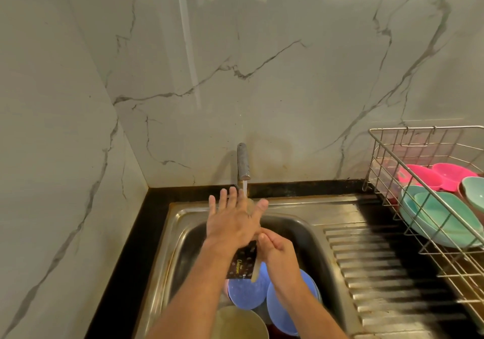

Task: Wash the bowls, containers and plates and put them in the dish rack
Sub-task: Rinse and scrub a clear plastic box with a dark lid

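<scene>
While the left hand (230, 221) spreads flat under the tap (243, 163) and the right hand (277, 252) pinches a dark wrapper (242, 260), blue plates (262, 291) wait in the sink (309, 236) — the wrapper could slip and clog it.

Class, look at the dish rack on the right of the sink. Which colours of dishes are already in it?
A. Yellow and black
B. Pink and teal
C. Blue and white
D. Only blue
B: the wire dish rack holds pink dishes at the back and teal bowls in front; the blue plates lie in the sink.
</scene>
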